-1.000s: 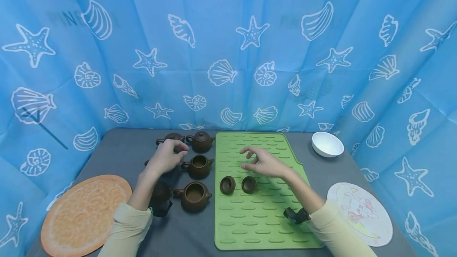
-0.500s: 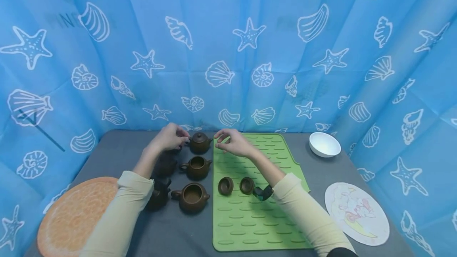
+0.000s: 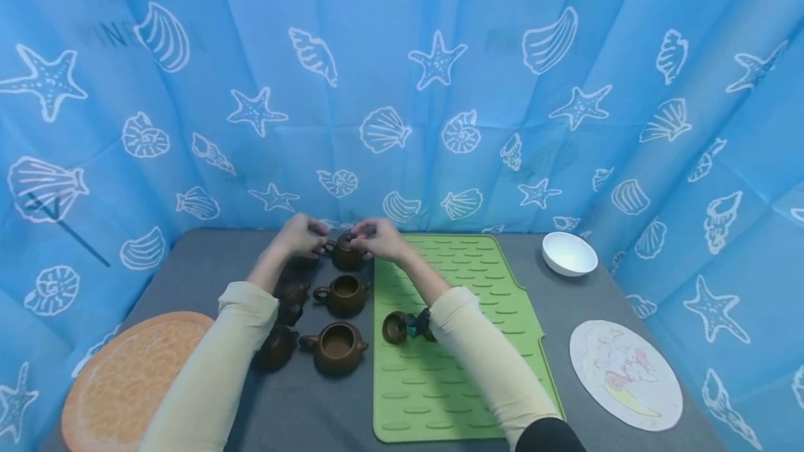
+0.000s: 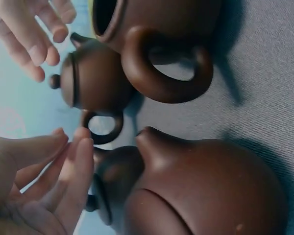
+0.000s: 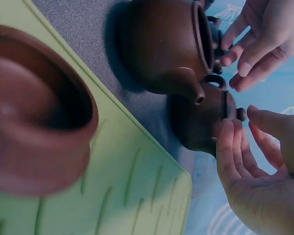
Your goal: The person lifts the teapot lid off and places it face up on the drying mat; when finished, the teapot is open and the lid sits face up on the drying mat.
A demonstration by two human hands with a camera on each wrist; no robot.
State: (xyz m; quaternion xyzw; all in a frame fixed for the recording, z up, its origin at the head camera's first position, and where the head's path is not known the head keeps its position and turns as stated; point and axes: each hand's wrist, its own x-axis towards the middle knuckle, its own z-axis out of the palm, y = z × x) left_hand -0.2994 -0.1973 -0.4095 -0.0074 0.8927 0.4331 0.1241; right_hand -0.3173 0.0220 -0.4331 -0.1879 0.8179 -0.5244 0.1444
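Note:
A small brown lidded teapot [image 3: 347, 258] stands at the back of the middle column, its lid on. My left hand [image 3: 301, 237] is at its handle, thumb and fingertips close together beside the loop in the left wrist view. My right hand [image 3: 380, 239] reaches over from the mat side. In the right wrist view its thumb and fingers lie on either side of the lid knob [image 5: 241, 114], without a visible pinch. Two lidless teapots, a middle one [image 3: 345, 296] and a nearer one [image 3: 337, 347], stand in front. A brown lid [image 3: 394, 327] lies upturned on the green mat [image 3: 433, 396].
A second lid is mostly hidden behind the right wrist's camera. More brown teapots [image 3: 276, 351] stand left, partly under my left arm. An orange round mat [image 3: 138, 375] lies left. A white bowl [image 3: 569, 254] and a printed round mat [image 3: 626, 375] are right. Blue curtain hangs behind.
My right hand has moved left across the green mat to the back teapot's lid. My left hand has moved slightly back and settled by that teapot's handle.

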